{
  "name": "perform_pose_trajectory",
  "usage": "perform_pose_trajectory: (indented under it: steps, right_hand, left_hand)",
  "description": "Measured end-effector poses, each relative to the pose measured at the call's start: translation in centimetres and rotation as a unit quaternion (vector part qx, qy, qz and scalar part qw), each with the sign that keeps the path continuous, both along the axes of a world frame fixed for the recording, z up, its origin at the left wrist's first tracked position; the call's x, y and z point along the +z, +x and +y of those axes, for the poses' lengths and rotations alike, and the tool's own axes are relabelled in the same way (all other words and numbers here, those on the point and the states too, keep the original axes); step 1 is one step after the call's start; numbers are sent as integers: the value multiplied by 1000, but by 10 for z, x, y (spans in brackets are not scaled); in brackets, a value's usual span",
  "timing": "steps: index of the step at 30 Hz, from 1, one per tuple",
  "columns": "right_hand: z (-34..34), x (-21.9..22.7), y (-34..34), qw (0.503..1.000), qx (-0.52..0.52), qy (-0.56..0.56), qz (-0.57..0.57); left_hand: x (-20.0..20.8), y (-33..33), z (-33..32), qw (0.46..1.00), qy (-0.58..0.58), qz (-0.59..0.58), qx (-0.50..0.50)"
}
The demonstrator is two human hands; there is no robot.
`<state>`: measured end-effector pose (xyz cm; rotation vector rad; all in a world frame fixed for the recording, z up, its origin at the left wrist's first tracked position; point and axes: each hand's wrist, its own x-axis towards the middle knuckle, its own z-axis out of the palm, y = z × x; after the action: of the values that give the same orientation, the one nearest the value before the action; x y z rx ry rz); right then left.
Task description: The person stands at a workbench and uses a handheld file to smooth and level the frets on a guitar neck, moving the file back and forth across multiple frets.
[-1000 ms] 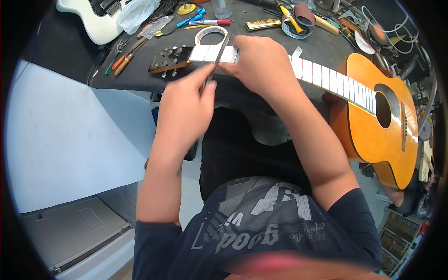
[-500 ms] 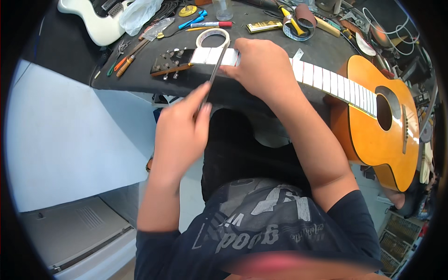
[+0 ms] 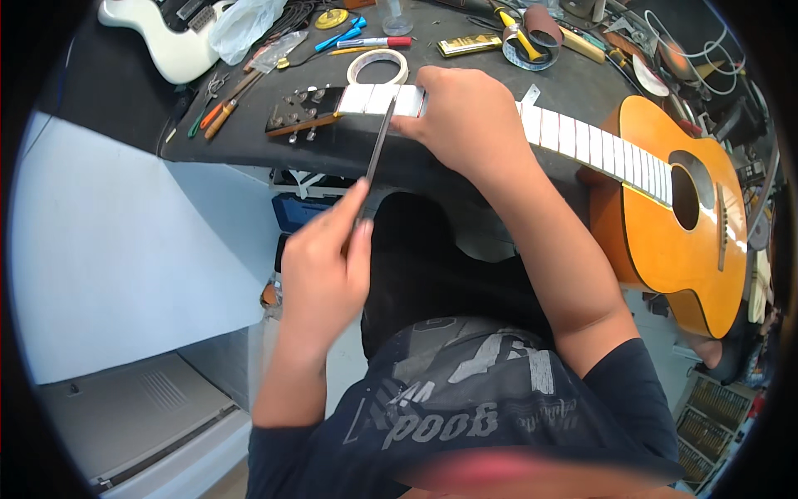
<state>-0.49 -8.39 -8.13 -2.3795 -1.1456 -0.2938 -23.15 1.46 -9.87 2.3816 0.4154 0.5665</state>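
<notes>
I watched the orange-bodied acoustic guitar (image 3: 682,208) lie flat across the dark grey workbench (image 3: 241,137), its neck masked in white tape sections so only the frets stayed bare — a sensible way to protect the wood. My right hand (image 3: 461,116) pressed down on the neck just bodyward of the headstock (image 3: 303,112), fingers wrapped over it to keep it from shifting. My left hand (image 3: 324,266) pinched the near end of a thin dark metal file (image 3: 380,145), closed tight on it, with the far tip resting on the taped neck beside the right hand; what the tip touched exactly I could not tell. Beyond the neck lay a roll of white masking tape (image 3: 378,65).

Against the frame a second earlier, the left hand had drawn back toward my body — the file slid with it.
</notes>
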Motion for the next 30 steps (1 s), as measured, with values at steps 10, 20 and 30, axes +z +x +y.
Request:
perform_pose_trajectory:
  steps: [10, 20, 30]
  right_hand:
    - [-2, 5, 0, 1000, 0, 3, 1]
    - [0, 2, 1, 1000, 3, 5, -9]
    - [3, 6, -3, 1000, 5, -21, 16]
  left_hand:
    - [29, 64, 8, 999, 33, 40, 16]
    - [29, 59, 8, 996, 81, 22, 3]
    - [1, -37, -14, 1000, 11, 9, 25]
